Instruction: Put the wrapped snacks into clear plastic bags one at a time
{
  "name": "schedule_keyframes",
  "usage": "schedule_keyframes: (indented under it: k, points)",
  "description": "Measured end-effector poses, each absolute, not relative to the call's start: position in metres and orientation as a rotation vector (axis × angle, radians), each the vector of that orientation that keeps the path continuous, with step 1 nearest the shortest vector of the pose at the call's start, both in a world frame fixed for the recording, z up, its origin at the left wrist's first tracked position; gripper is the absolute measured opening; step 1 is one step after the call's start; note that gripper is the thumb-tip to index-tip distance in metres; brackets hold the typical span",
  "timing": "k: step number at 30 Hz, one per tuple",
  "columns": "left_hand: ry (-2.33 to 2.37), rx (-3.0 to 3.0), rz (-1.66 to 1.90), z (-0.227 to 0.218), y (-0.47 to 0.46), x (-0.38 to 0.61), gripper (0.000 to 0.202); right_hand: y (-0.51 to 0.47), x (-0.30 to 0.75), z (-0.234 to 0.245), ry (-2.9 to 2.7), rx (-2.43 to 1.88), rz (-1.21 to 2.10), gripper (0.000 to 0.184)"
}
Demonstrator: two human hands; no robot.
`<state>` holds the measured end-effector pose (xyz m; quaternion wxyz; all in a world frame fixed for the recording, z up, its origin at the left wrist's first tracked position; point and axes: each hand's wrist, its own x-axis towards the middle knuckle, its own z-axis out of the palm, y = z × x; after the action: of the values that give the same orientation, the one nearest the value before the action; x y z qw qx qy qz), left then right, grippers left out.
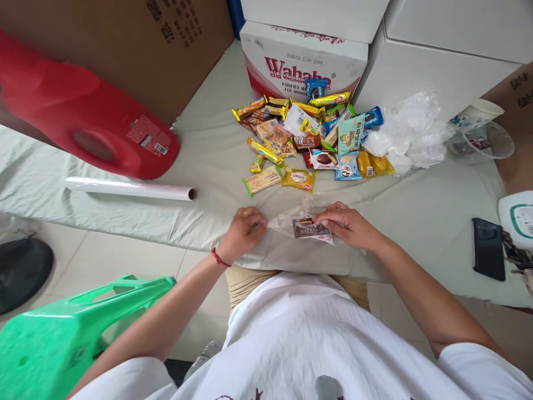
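Observation:
Near the front edge of the covered table, a dark brown snack packet [310, 230] lies in or under clear plastic wrap [283, 221]. My left hand [245, 233] pinches the left end of that film, its fingers pressed together. On the other side, my right hand [350, 225] has thumb and fingers closed at the packet's right part, over the film; whether it grips packet, film or both is hard to tell. Just beyond lies a heap of wrapped snacks, with a pale biscuit packet [263, 180] and a yellow packet [298, 180] closest to my hands.
A roll of plastic film [131, 189] lies left, before a red jug [83, 116]. A Wahaha carton [300, 64] stands behind the snacks. Crumpled clear plastic [410, 133], a clear bowl [495, 141] and a phone [488, 248] are right. A green stool [54, 339] stands lower left.

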<state>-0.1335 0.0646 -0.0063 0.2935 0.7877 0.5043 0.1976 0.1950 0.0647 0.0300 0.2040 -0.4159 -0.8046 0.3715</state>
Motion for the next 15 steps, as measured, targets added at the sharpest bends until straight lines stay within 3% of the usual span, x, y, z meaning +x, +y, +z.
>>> schedule_keyframes:
  k: [4,7,9,11,13,15]
  points:
    - [1.646,2.004,0.654,-0.009,0.034,-0.127,0.019,0.066,0.191,0.025,-2.047,-1.296,1.191,0.033]
    - [1.908,2.034,0.958,-0.003,0.003,-0.115,0.012,0.066,0.187,0.019,-1.867,-1.386,1.354,0.032]
    - [1.755,2.249,1.162,0.002,-0.016,-0.103,0.019,0.066,0.185,0.016,-1.796,-1.390,1.429,0.033]
    - [1.308,2.533,1.221,0.007,-0.025,-0.088,0.032,0.066,0.183,0.015,-1.785,-1.356,1.451,0.032]
    - [0.972,2.674,1.075,0.010,-0.018,-0.071,0.043,0.066,0.183,0.015,-1.807,-1.303,1.447,0.030]
    - [0.955,2.645,0.826,0.011,0.004,-0.057,0.050,0.066,0.184,0.017,-1.836,-1.248,1.438,0.029]
